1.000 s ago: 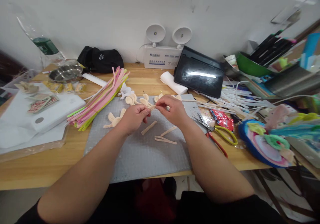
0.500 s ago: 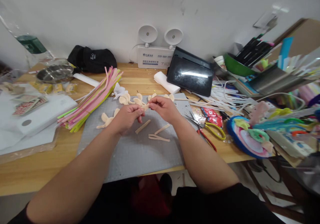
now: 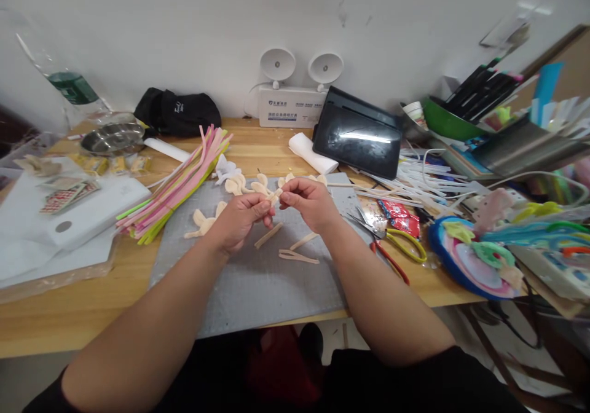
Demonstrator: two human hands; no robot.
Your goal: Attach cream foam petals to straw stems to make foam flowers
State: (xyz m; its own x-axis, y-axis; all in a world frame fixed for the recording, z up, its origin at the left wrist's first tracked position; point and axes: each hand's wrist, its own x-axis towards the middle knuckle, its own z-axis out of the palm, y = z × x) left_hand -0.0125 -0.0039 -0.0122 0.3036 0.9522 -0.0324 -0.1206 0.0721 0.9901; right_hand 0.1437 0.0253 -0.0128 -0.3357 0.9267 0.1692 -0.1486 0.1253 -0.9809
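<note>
From my remote view: cream strip [image 3: 275, 196] at frame centre, held over the grey mat [image 3: 267, 296]. Left hand [image 3: 243, 219] pinched closed on one end; right hand [image 3: 313, 203] likewise on the other. I judge it light, soft, bendable, hardly slippery; fingertip hold near the ends, gently, lest the fuzz crush. Containers: green bowl [image 3: 447, 121], upper right, with black pens [image 3: 483, 88]; blue dish [image 3: 441, 264], right, bearing pastel pieces [image 3: 460, 233]; metal pan [image 3: 110, 147], upper left, contents unclear.

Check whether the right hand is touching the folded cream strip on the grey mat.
Apart. The head view shows grey mat and another cream strip between the right hand and the folded cream strip.
</note>
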